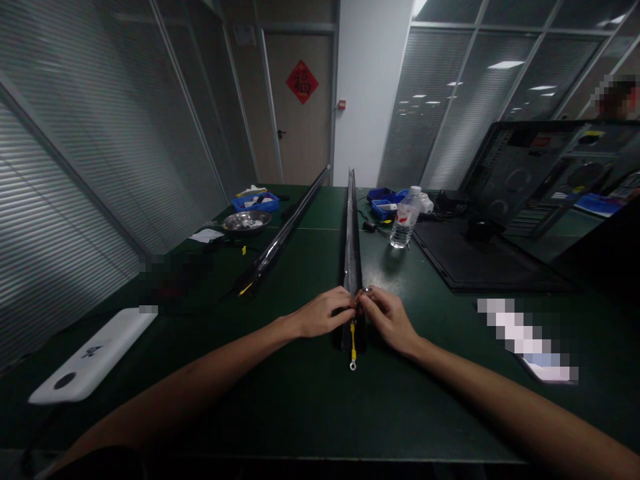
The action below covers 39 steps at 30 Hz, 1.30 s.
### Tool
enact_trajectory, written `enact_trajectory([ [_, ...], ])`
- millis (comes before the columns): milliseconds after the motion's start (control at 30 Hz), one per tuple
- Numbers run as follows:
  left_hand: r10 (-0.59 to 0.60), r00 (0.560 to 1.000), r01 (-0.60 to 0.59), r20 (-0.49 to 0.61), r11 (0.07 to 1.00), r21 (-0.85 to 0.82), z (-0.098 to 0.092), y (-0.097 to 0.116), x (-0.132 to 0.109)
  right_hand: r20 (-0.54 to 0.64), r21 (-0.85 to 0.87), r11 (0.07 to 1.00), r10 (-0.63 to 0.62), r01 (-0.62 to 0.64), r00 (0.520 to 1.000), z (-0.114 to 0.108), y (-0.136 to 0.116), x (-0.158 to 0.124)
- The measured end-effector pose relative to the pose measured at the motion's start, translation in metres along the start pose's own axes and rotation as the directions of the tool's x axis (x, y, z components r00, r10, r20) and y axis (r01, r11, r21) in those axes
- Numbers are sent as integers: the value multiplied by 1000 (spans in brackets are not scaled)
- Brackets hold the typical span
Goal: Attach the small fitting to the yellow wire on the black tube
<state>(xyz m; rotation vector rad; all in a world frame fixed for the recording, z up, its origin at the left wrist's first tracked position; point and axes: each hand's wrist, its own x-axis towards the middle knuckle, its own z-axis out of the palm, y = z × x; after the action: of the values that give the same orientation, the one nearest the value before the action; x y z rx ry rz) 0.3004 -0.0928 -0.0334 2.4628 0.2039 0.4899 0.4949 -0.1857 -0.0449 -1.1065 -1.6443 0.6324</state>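
Observation:
A long black rail (351, 227) lies on the green table (310, 400), running straight away from me. A yellow wire with a ring terminal (353, 347) hangs out of its near end. My left hand (325, 312) rests against the rail's left side, fingers curled and pinched at its top edge. My right hand (387, 317) is at the rail's right side, fingertips pinched on a small shiny part (367, 291) at the top of the rail. The two hands almost touch over the rail.
A second black rail (285, 230) lies to the left. A water bottle (405, 219) and an open computer case (525, 200) are at the right. A metal bowl (247, 221), blue bins (256, 201) and a white device (95, 357) sit at the left.

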Motion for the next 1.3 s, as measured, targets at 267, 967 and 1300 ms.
enact_trajectory([
  [267,25,1000,-25,-2,1000,18,0,0,0,-28,-62,998,-30,28,999,1,-2,-1],
  [967,-50,999,50,14,998,-31,0,-3,-3,-36,-12,999,-49,49,998,0,-4,-2],
  [1300,-51,998,50,47,999,11,-2,0,-1,-48,-26,997,-67,66,997,1,0,-3],
])
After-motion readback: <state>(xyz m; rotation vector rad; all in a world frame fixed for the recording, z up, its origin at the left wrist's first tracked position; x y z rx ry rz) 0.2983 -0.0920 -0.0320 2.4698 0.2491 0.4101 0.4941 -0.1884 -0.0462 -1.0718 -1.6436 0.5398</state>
